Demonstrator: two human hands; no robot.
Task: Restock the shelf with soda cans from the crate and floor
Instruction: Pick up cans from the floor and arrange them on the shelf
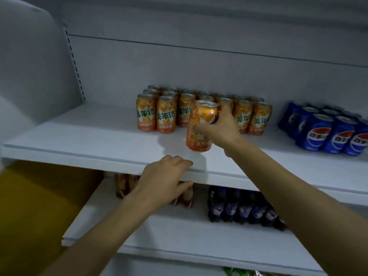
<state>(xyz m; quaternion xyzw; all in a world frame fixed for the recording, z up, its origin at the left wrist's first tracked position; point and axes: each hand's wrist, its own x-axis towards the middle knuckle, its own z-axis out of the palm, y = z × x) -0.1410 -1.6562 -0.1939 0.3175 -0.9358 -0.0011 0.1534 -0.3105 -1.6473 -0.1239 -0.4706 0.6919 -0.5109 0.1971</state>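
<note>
My right hand grips an orange soda can, tilted slightly and held just above the white upper shelf, in front of a block of several orange cans. My left hand rests with relaxed fingers on the front edge of that shelf and holds nothing. Several blue cola cans stand at the shelf's right.
On the lower shelf stand reddish cans, partly behind my left hand, and dark blue cans. A yellow surface lies at the lower left. A slotted upright runs up the back left. Something green shows at the bottom edge.
</note>
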